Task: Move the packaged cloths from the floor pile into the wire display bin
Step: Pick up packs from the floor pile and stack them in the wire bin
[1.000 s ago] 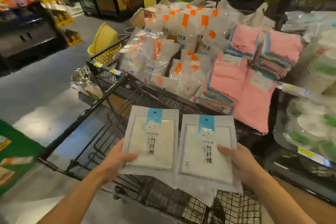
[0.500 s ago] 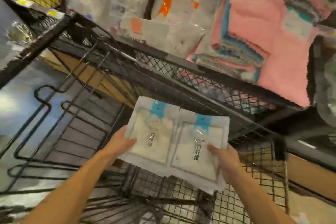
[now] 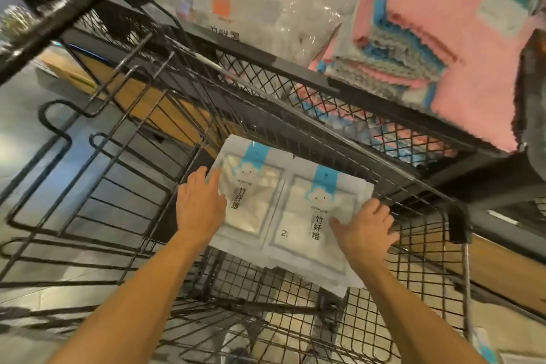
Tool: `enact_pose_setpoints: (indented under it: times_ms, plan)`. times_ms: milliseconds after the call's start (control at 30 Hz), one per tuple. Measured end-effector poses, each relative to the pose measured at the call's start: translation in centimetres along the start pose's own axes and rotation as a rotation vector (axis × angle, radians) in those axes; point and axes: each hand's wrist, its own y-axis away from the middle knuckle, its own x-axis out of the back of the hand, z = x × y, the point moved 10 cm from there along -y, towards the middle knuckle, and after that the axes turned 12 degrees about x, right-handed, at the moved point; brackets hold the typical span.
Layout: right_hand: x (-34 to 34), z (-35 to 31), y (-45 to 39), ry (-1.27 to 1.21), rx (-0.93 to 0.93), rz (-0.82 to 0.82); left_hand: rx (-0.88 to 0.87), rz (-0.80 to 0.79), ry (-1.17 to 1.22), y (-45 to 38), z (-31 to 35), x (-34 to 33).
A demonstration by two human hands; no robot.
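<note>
Head view: your left hand (image 3: 201, 204) lies flat, fingers extended, on the left packaged cloth (image 3: 251, 195); your right hand (image 3: 365, 230) grasps the right packaged cloth (image 3: 313, 216), both at frame centre above the wire display bin (image 3: 413, 289). Step: placing. Next, lower and release.

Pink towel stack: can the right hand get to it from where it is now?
Probably not directly: the right hand grips the packaged cloths low in the wire bin, with the black rail between it and the pink towels.
</note>
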Motion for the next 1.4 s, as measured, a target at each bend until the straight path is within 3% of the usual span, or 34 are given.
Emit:
enact_pose_setpoints:
  times_ms: [100,367,667,933,1133,1400]
  plan:
    - [2.2,-1.7,0.7,0.076,0.164,-0.073,-0.016,-0.021,0.000,1.5,0.4,2.7]
    - [14.3,-5.3,5.8,0.066,0.393,-0.131,-0.085,-0.006,-0.043,10.1,2.8,14.9]
    - [30.7,-2.9,12.4,-0.005,0.476,0.029,-0.193,0.081,0.020,20.1,9.4,29.4]
    - [39.0,8.4,19.4,-0.087,0.226,0.182,-0.564,0.222,0.057,26.2,19.3,36.0]
    - [40.6,20.0,30.6,-0.162,-0.145,0.253,-0.862,0.125,0.056,33.7,26.0,33.5]
    - [39.0,34.4,50.9,-0.202,-0.601,0.372,-1.250,-0.051,-0.032,50.4,34.1,26.9]
